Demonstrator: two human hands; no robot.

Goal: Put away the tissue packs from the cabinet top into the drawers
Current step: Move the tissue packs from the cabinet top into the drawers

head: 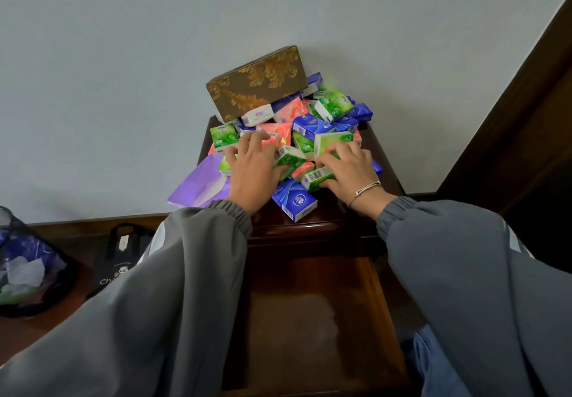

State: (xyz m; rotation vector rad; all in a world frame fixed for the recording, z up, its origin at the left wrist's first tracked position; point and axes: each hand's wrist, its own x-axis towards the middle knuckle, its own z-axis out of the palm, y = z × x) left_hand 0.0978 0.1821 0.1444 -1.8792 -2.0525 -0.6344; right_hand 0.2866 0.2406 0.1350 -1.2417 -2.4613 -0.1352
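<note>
Gathering was in hand: both hands sat on the heap of packs [306, 127] on the cabinet top [334, 211]. The left hand [253, 170] had its fingers curled over a few packs, and the right hand [349, 170] had its fingers clamped on a green pack [315, 177]. The next move probably called for lifting back over the open drawer [309, 319]. A brown box [257, 84] leaned on the heap and might slide.

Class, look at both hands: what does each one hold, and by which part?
Right hand pinches a green pack by its long sides. Left hand lies on the pile; whether it grips a pack cannot be told.
</note>
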